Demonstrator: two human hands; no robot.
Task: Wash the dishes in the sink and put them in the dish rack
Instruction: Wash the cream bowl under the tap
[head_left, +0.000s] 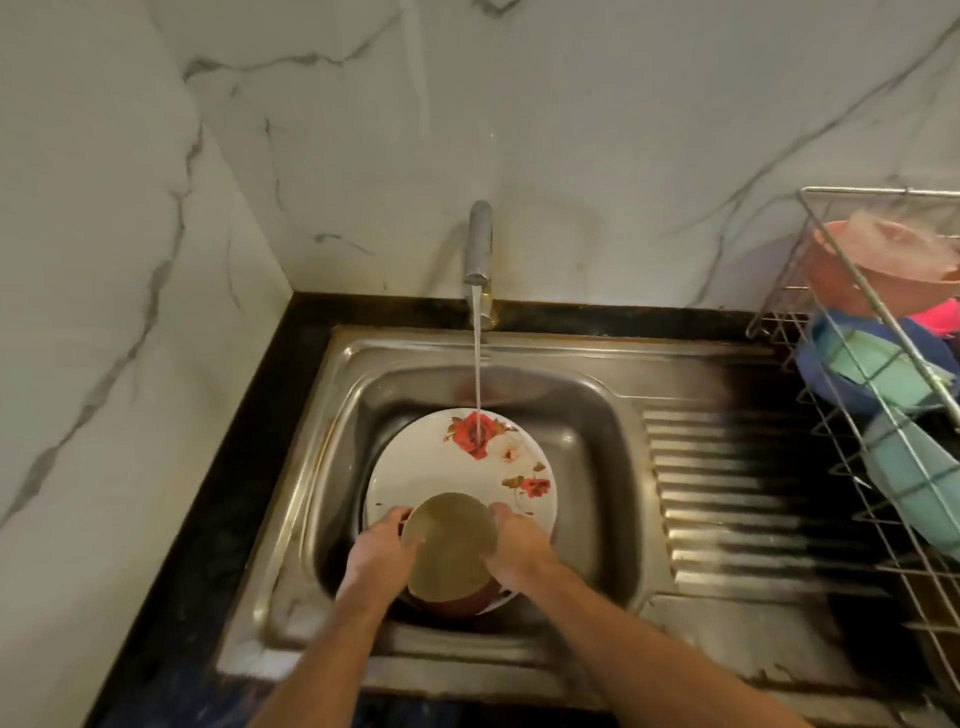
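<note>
A red bowl (450, 545) full of murky water sits low in the steel sink (587, 415), above a white plate (457, 473) with red flowers. My left hand (382, 545) grips the bowl's left rim and my right hand (519, 543) grips its right rim. Water runs from the tap (479, 244) onto the plate's far edge. The wire dish rack (883, 395) stands at the right.
The rack holds a pink bowl (883, 260), a blue dish (831, 364) and teal pieces (914, 467). A ribbed drainboard (727, 499) lies between sink and rack. Marble walls close the left and back; a black counter (218, 519) borders the sink.
</note>
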